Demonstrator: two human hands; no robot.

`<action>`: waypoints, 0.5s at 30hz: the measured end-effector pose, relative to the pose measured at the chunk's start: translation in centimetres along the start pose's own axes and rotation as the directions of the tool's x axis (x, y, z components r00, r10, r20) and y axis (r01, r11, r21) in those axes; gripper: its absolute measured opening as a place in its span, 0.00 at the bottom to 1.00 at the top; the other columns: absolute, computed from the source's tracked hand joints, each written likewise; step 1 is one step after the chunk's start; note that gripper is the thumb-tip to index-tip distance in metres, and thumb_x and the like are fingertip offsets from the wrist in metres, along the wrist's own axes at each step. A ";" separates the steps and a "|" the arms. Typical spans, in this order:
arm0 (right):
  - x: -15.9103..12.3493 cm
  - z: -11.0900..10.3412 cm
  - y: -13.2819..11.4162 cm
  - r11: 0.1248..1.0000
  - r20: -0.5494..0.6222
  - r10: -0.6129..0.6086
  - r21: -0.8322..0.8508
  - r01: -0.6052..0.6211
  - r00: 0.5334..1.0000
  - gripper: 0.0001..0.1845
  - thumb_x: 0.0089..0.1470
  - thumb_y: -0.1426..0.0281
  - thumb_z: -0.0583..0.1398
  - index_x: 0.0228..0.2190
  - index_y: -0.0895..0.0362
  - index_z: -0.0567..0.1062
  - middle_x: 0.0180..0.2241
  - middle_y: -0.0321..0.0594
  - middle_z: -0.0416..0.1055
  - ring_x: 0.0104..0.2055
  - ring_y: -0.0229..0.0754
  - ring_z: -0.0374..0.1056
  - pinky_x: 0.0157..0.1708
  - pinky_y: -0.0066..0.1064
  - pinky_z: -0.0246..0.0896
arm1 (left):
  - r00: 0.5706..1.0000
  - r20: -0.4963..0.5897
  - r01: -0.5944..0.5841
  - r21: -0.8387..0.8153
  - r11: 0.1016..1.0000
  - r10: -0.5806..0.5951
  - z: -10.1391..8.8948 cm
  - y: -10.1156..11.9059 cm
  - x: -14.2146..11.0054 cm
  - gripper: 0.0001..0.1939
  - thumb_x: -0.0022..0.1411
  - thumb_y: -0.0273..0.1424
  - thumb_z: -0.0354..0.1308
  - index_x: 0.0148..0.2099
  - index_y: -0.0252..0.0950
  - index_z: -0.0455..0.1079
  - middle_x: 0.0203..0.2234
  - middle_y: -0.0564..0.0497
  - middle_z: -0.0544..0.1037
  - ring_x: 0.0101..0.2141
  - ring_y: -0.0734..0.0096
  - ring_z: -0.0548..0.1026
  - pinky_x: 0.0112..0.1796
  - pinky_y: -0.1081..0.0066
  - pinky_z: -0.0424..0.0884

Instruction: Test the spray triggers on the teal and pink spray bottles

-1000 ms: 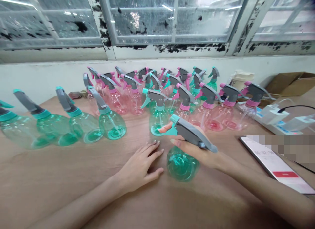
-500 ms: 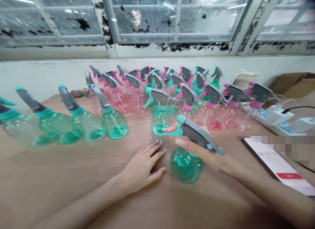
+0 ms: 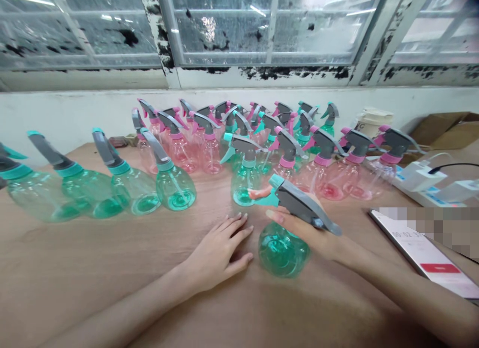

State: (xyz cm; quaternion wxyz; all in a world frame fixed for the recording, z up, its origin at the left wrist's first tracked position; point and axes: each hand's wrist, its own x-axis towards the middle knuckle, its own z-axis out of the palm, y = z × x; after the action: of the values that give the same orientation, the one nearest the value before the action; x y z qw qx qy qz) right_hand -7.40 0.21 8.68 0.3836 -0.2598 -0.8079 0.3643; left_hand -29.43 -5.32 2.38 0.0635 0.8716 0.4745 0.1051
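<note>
My right hand [image 3: 310,233] is wrapped round the neck of a green spray bottle [image 3: 282,253], under its grey head with a teal nozzle and trigger. One fingertip shows by the trigger; the other fingers are partly hidden behind the bottle. Flat on the wooden table [image 3: 157,283], my left hand [image 3: 220,251] rests with fingers spread, just left of that bottle and holding nothing. Beyond the hands stands another green spray bottle [image 3: 245,183]. To the left, several green spray bottles [image 3: 175,186] form a row.
Pink spray bottles [image 3: 324,176] stand to the right, with more pink and green ones behind. At the right are a phone [image 3: 422,253] showing a timer, a power strip with white chargers [image 3: 422,173], a white cup [image 3: 374,119] and a cardboard box [image 3: 445,128]. A wall with windows closes the back.
The view has shifted very slightly, so the bottles at left appear a little further right. Both hands and the held spray bottle stay practically in place.
</note>
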 end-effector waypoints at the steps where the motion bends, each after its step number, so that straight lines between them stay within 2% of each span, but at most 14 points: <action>1: 0.0 0.0 -0.1 1.000 0.017 0.021 0.019 -0.021 1.000 0.15 0.60 0.59 0.57 0.46 0.51 0.73 0.25 0.33 0.66 0.23 0.38 0.62 0.22 0.29 0.62 | 1.000 0.000 0.000 -0.001 1.000 0.000 0.0 0.0 0.0 0.27 0.68 0.39 0.54 0.65 0.33 0.61 0.63 0.37 0.62 0.64 0.50 0.58 0.60 0.47 0.56; 4: 0.1 -0.1 -0.3 0.997 0.022 0.050 0.063 -0.051 0.999 0.13 0.59 0.60 0.58 0.44 0.50 0.73 0.27 0.34 0.67 0.24 0.38 0.63 0.23 0.29 0.61 | 1.000 -0.006 0.002 -0.006 1.000 -0.002 0.0 0.1 0.0 0.27 0.68 0.39 0.54 0.65 0.34 0.61 0.63 0.38 0.63 0.63 0.50 0.59 0.60 0.47 0.57; 8: 0.2 -0.1 -0.4 0.996 0.009 0.023 0.081 -0.023 1.000 0.09 0.59 0.60 0.59 0.38 0.51 0.73 0.27 0.33 0.67 0.24 0.37 0.63 0.26 0.30 0.62 | 1.000 -0.009 -0.001 0.001 1.000 0.001 -0.1 0.2 0.0 0.26 0.69 0.39 0.53 0.64 0.33 0.62 0.63 0.37 0.63 0.63 0.50 0.59 0.60 0.47 0.57; 12: 0.2 -0.1 -0.1 0.996 0.004 0.002 0.089 -0.003 1.000 0.13 0.59 0.57 0.58 0.32 0.53 0.73 0.25 0.33 0.67 0.29 0.39 0.67 0.30 0.31 0.65 | 1.000 -0.025 -0.006 0.008 1.000 0.006 -0.1 0.3 0.1 0.24 0.69 0.38 0.53 0.64 0.34 0.63 0.63 0.38 0.64 0.63 0.51 0.60 0.60 0.48 0.58; 15: 0.2 -0.2 -0.1 0.997 0.019 0.018 0.079 -0.019 1.000 0.13 0.58 0.56 0.59 0.34 0.53 0.73 0.25 0.33 0.68 0.30 0.40 0.68 0.30 0.31 0.66 | 0.999 -0.044 -0.013 0.012 1.000 0.013 0.0 0.1 0.0 0.23 0.70 0.37 0.52 0.63 0.33 0.63 0.62 0.38 0.65 0.62 0.52 0.61 0.59 0.49 0.58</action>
State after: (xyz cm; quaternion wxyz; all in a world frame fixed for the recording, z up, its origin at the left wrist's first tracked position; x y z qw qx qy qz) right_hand -7.41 0.34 8.92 0.3826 -0.2485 -0.7939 0.4019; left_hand -29.37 -5.41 2.38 0.0473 0.8725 0.4708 0.1219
